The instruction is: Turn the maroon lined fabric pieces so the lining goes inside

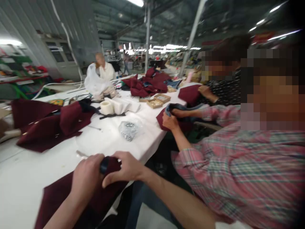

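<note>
Premises: a large shed-type workshop. A grey corrugated wall (78, 28) is rising at 11 o'clock, with a pale windowed unit (57, 52) standing against it. Two steel posts, at 12 o'clock (147, 35) and 1 o'clock (192, 38), are reaching up to the dark roof. A strip light (137, 2) is glowing overhead at 12 o'clock. Green shelving (19, 60) is standing at 9 o'clock. A long white-covered table (28, 171) is stretching from 7 o'clock towards 12 o'clock.
</note>
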### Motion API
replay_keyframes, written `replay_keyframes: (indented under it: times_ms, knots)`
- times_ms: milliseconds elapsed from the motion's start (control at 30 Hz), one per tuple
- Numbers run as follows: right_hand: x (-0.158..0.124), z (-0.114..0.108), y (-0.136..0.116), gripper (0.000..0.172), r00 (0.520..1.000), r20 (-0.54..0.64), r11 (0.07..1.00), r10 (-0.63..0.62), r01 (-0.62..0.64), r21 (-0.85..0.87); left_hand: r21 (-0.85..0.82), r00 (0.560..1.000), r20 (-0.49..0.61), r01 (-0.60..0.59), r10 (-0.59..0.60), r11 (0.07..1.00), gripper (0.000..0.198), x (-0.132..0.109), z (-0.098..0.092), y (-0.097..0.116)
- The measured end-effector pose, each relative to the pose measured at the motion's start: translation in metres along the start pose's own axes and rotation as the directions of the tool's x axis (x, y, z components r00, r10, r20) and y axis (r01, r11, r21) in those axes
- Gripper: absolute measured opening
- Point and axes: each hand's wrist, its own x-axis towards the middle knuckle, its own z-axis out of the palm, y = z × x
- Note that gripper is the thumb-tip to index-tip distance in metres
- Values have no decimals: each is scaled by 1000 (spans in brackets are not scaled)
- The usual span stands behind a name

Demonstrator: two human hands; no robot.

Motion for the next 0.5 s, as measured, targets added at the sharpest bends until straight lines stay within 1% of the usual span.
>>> replay_keyframes:
  times_ms: [33, 67, 100, 133, 167, 200, 233, 267, 333, 367, 433, 467, 500]
  knots:
    - [1, -3, -2, 80, 1000, -7, 1000, -11, 11, -5, 72, 998, 63, -5, 0, 997, 11, -3, -3, -2]
    - [4, -8, -3, 87, 1000, 3, 1000, -16, 16, -22, 109, 994, 112, -23, 10, 994, 12, -1, -4, -3]
    - [10, -13, -5, 98, 1000, 0, 998, -27, 27, -62, 126, 991, 130, 0, -17, 992, 14, 3, -4, -3]
    - [16, -16, -7, 111, 999, -5, 993, -49, 48, -112, 120, 987, 146, 50, -67, 991, 16, 9, -3, -5]
    - [23, -17, -11, 121, 997, -4, 983, -73, 71, -169, 98, 974, 188, 106, -123, 989, 17, 16, -2, -7]
    - [30, -16, -17, 126, 996, 2, 969, -95, 93, -229, 58, 966, 216, 133, -142, 989, 18, 22, -2, -9]
    - [35, -14, -23, 125, 994, 17, 952, -105, 105, -286, 14, 962, 240, 132, -131, 991, 16, 27, -1, -12]
    - [40, -10, -28, 119, 995, 39, 935, -95, 103, -339, -34, 961, 263, 103, -91, 994, 16, 30, -1, -16]
    - [47, -1, -36, 106, 997, 69, 891, -36, 64, -449, -103, 958, 285, 22, 8, 994, 39, 32, -2, -25]
    - [49, 3, -38, 104, 997, 73, 864, -16, 50, -501, -107, 953, 299, -8, 40, 994, 47, 30, -3, -29]
    - [52, 9, -37, 105, 996, 90, 809, -24, 73, -583, -50, 943, 330, -30, 45, 998, 52, 26, -9, -36]
    - [52, 11, -35, 102, 994, 99, 787, -45, 97, -609, -10, 932, 361, -28, 30, 1000, 51, 23, -13, -39]
    - [53, 12, -33, 94, 993, 101, 769, -64, 114, -629, 24, 911, 411, -15, 4, 1000, 54, 21, -19, -41]
